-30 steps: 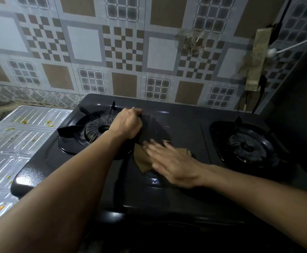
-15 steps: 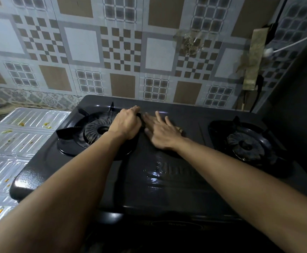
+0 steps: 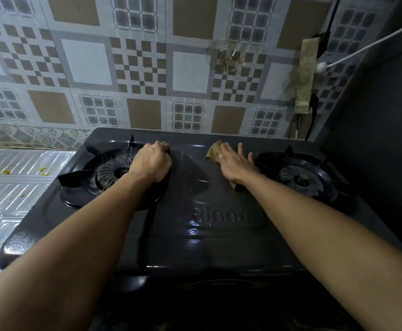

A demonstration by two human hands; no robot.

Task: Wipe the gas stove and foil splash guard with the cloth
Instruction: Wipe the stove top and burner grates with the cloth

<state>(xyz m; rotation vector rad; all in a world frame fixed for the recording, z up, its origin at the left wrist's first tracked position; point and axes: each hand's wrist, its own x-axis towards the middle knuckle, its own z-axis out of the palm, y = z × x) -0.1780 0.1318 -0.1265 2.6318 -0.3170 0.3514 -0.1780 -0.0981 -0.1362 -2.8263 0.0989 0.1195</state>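
One cloth (image 3: 213, 151), brownish and crumpled, lies flat on the gas stove (image 3: 195, 235) toward its back edge, in the strip between the two burners and nearer the right one. The right hand (image 3: 237, 162) presses on it with fingers straight and spread, so only a corner shows past the fingertips on the far left side and a scrap under the wrist. The cloth seems to run front to back under the palm, along the line of the forearm. The left hand (image 3: 153, 161) is curled round the inner edge of the left burner's pan support (image 3: 113, 170), holding it and, I think, steadying the stove.

The foil splash guard (image 3: 15, 187) lies flat beyond the stove's left edge, spotted with yellow food bits. It is well apart from the cloth, with the left burner and left arm between. So the cloth hand is the farther one from the foil, and reaching it would mean crossing leftward.
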